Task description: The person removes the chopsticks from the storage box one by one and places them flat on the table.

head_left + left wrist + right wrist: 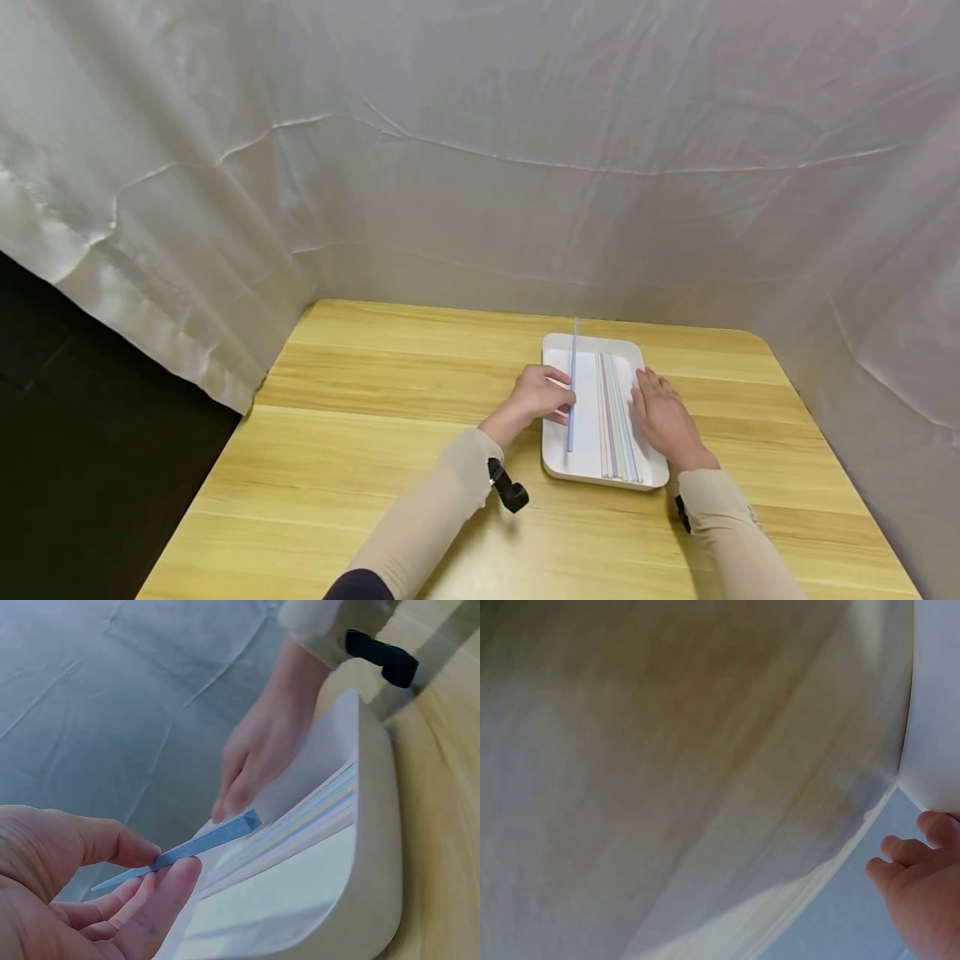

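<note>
My left hand (536, 393) pinches a blue chopstick (573, 375) between thumb and fingers, above the left side of a white tray (557, 462). In the left wrist view, this chopstick (206, 841) has a square thick end and a thin tapered one. Several pastel chopsticks (618, 417) lie side by side lengthwise in the tray's right half. At the tray's right rim rests my right hand (663, 417), its fingers mostly extended. The right wrist view has only part of this hand (926, 889), beside the tray's white wall (937, 712).
The tray stands on a wooden table (337, 475), right of centre and near the far edge. Pale curtains (480, 217) hang behind the table and along its sides. A dark floor (90, 467) shows beyond the left edge.
</note>
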Tool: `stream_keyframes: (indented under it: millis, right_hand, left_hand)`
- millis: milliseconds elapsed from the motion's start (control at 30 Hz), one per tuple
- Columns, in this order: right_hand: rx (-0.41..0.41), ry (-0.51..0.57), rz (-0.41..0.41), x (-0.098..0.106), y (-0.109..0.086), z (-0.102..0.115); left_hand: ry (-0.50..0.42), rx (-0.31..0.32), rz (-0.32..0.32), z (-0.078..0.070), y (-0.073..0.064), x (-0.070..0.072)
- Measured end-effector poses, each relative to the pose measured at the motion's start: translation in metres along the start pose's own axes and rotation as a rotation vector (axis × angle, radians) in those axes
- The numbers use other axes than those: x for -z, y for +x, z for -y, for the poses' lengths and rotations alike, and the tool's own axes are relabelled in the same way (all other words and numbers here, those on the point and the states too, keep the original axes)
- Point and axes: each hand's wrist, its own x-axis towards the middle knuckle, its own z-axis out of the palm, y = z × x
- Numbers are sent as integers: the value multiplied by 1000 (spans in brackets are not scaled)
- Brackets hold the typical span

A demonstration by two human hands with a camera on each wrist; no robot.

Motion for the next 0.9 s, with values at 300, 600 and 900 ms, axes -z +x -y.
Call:
stream_keyframes:
  millis: [300, 600, 900]
  right_hand:
    - [-5, -1, 8, -2, -1, -2]
    - [5, 15, 7, 0, 0, 0]
    - [4, 11, 11, 0, -1, 0]
  left_hand:
    - [-11, 10, 20, 16, -1, 36]
    - [-37, 44, 28, 34, -4, 61]
    - [-2, 34, 0, 48, -7, 71]
